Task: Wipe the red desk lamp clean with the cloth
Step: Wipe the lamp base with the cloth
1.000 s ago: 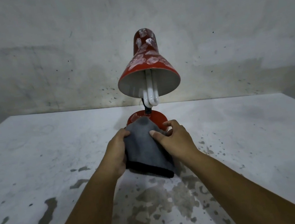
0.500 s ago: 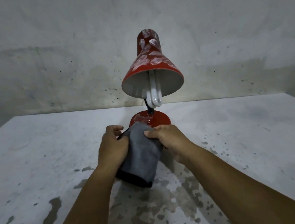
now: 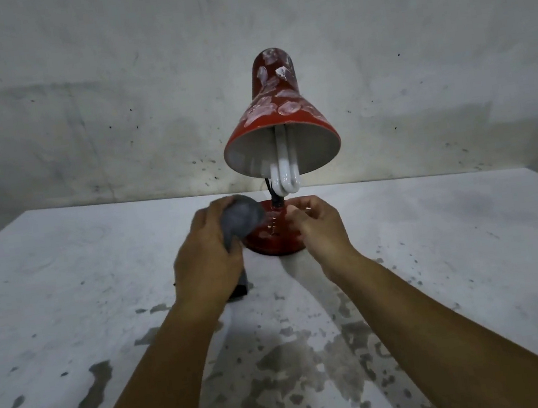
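Note:
A red desk lamp stands at the back middle of the table, its shade (image 3: pixel 277 112) smeared with whitish patches and a white bulb hanging out of it. Its round red base (image 3: pixel 274 241) also carries pale smears. My left hand (image 3: pixel 206 257) grips a grey cloth (image 3: pixel 242 223), bunched over the fingers, at the left edge of the base; a dark end of the cloth hangs below the wrist. My right hand (image 3: pixel 319 228) is at the right side of the base, fingers curled, with nothing visible in it. Whether it touches the base is unclear.
The white table (image 3: pixel 456 246) is stained with dark grey patches near the front and left. A dirty pale wall (image 3: pixel 108 105) rises right behind the lamp. The table's back edge runs just behind the lamp base.
My right hand has let go of the cloth and moved to the right side of the lamp base. My left hand has bunched the cloth and raised it to the base's left edge.

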